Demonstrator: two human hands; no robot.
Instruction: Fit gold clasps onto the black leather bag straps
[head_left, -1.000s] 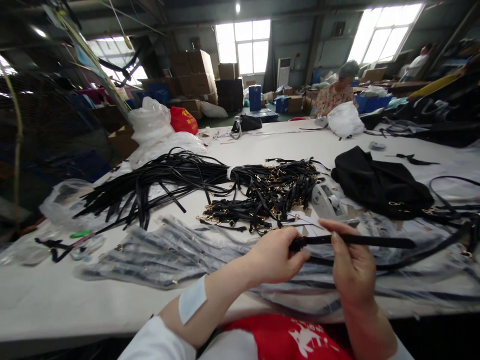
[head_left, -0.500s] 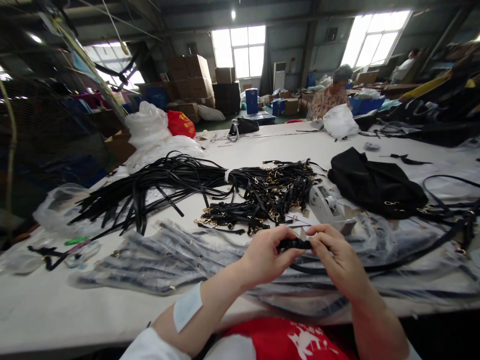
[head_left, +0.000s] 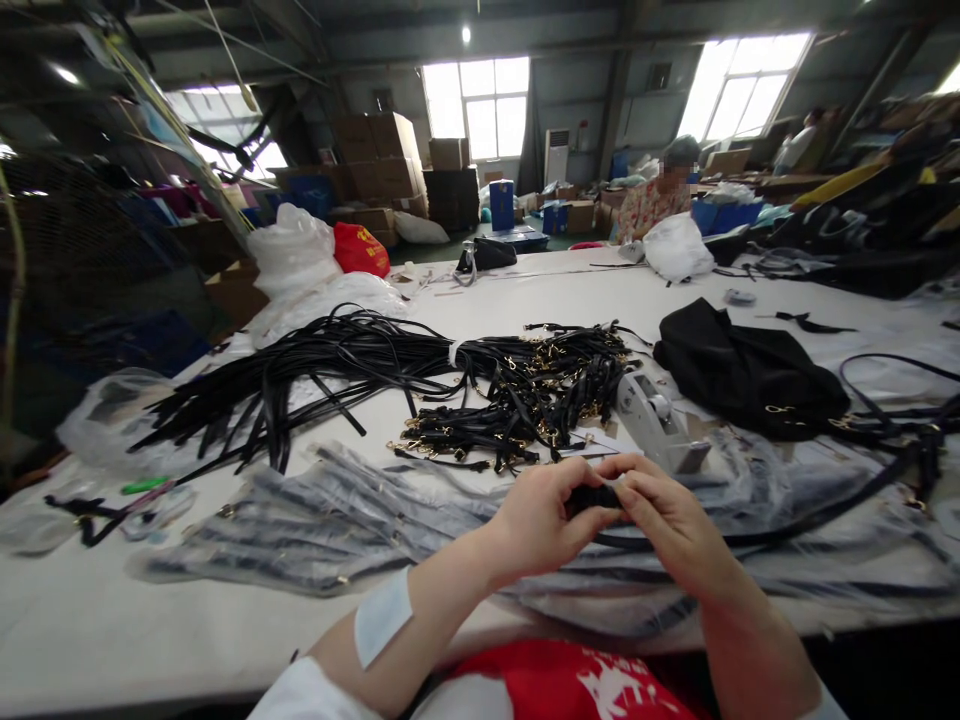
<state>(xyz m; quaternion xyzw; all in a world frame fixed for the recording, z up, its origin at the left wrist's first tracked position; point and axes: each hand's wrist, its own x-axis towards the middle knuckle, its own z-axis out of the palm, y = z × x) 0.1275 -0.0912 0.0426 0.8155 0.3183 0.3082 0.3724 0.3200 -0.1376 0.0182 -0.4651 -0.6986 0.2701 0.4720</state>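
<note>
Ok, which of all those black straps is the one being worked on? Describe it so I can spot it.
Start at the long white table, then its near edge, where the left hand and right hand meet. The black strap is pinched between both and trails right over clear plastic sleeves. Unlike the heap of clasped straps beyond, it alone is lifted off the table.

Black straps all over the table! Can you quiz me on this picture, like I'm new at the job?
1. True or false: the left hand and the right hand both pinch one black strap.
2. What lies to the right of the clasp pile? A) black bag B) laptop C) bucket
3. Fill in: the red bag sits at the far ____ side of the table.
Key: 1 true; 2 A; 3 left.
</note>
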